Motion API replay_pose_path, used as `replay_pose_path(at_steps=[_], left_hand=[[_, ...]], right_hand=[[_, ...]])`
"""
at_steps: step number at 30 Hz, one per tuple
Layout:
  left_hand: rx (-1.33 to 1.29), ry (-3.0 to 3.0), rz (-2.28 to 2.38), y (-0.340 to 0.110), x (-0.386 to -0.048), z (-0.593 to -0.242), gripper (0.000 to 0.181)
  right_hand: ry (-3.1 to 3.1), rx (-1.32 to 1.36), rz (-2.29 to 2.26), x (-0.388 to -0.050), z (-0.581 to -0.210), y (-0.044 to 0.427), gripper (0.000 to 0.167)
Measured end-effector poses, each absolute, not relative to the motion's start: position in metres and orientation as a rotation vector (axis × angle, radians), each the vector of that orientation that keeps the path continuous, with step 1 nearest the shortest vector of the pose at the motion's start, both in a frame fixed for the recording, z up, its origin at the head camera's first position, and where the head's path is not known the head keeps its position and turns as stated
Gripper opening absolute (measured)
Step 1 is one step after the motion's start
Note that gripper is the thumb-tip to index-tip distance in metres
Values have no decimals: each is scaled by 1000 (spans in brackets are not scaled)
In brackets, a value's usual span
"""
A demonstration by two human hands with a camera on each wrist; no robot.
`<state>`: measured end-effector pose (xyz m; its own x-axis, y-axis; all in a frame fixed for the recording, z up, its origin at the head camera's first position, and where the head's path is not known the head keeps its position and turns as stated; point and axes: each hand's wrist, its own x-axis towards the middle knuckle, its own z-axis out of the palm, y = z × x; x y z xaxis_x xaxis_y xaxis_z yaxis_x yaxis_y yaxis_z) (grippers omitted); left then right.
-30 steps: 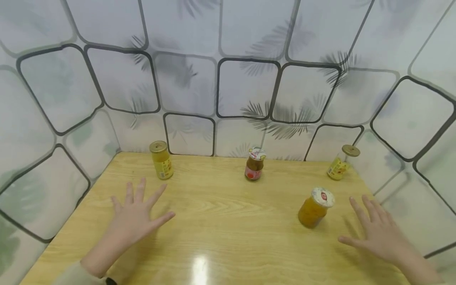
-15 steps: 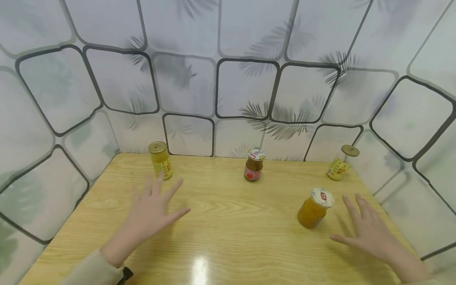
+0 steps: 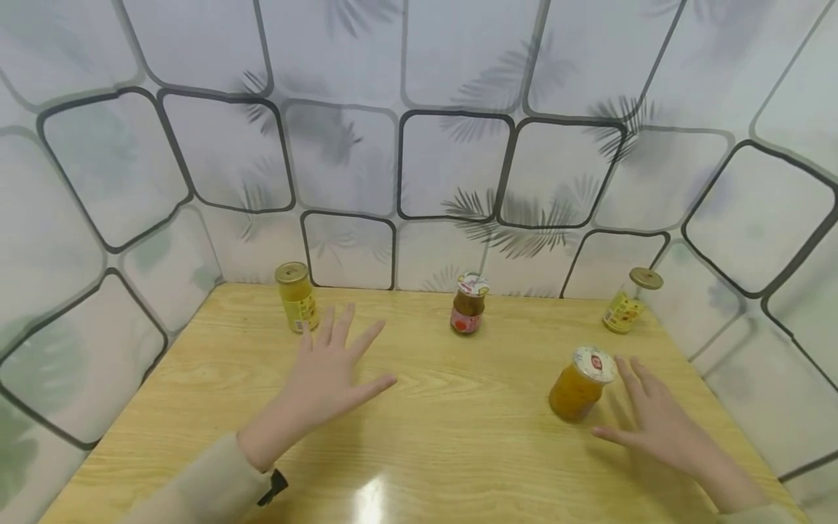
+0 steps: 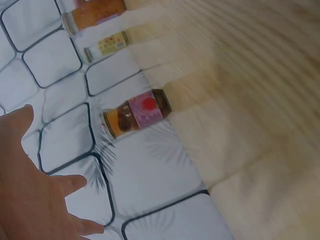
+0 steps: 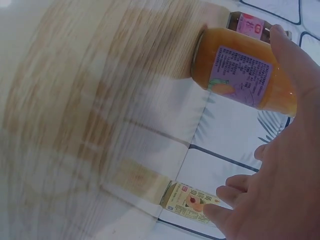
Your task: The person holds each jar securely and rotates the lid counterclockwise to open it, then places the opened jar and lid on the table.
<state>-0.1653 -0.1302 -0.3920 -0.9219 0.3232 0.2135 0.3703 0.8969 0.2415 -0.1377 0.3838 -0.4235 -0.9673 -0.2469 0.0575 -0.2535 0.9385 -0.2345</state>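
Note:
My left hand (image 3: 322, 378) is spread above the table, empty, in front of the yellow jar with a gold lid (image 3: 297, 298). A small dark jar with a pink label (image 3: 467, 304) stands at the back middle, also in the left wrist view (image 4: 145, 110). My right hand (image 3: 668, 429), fingers spread, is just right of the large orange jar (image 3: 576, 387) and holds nothing. The right wrist view shows that orange jar's purple label (image 5: 240, 75) beside the thumb. Farther back at the right stands a clear jar with a yellow label and gold lid (image 3: 623, 309).
The light wood table (image 3: 419, 451) meets a patterned wall covering (image 3: 347, 160) at the back and on both sides. A dark band (image 3: 273, 487) shows at the left sleeve.
My left hand has moved to the right, from in front of the yellow jar's left side toward the middle. My right hand has moved left, closer to the orange jar. The jars stay in place.

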Motion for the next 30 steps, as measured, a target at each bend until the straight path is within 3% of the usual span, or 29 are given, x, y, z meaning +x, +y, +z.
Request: replay_pose_path(at_steps=[23,30], left_hand=[[-895,-2832,-341,-27,-194,-332,90],[-960,-2815,-278,-5,-195,-323,92]], right_hand=[[-2953,498,837,-152,-440,363,115],[-2997,357,1043,-157,-442,355,105]])
